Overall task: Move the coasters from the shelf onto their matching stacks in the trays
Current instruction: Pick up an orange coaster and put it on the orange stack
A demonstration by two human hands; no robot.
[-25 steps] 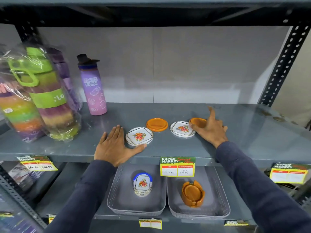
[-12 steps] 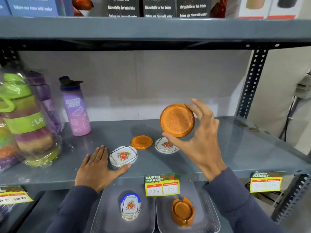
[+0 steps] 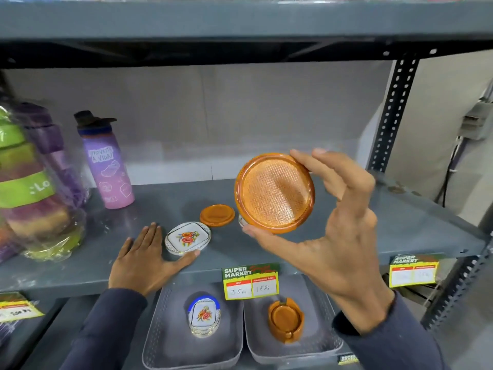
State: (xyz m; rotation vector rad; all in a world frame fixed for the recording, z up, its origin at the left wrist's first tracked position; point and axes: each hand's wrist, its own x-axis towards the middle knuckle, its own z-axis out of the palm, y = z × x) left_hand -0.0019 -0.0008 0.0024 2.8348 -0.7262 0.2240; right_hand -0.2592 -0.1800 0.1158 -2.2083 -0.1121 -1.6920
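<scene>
My right hand point(image 3: 338, 236) holds a round orange coaster point(image 3: 274, 193) upright in the air above the shelf, pinched between thumb and fingers, its textured face toward me. My left hand point(image 3: 145, 260) lies flat on the grey shelf point(image 3: 333, 236), thumb touching a white floral coaster point(image 3: 187, 238). A second orange coaster point(image 3: 217, 215) lies flat behind it. Another white coaster point(image 3: 242, 221) is almost hidden behind the held one. Below, the left tray point(image 3: 165, 337) holds a floral coaster stack point(image 3: 204, 316); the right tray point(image 3: 317, 343) holds an orange stack in its holder point(image 3: 286, 321).
A purple water bottle point(image 3: 108, 166) stands at the shelf's back left, beside wrapped multicoloured bottles point(image 3: 32, 188). Price tags point(image 3: 250, 281) hang on the shelf's front edge. A perforated steel upright point(image 3: 392, 113) rises at the right. Another shelf runs overhead.
My right hand picked the orange coaster off the shelf, raised it and turned it upright toward me. It now hides most of the right white coaster. My left hand stayed flat.
</scene>
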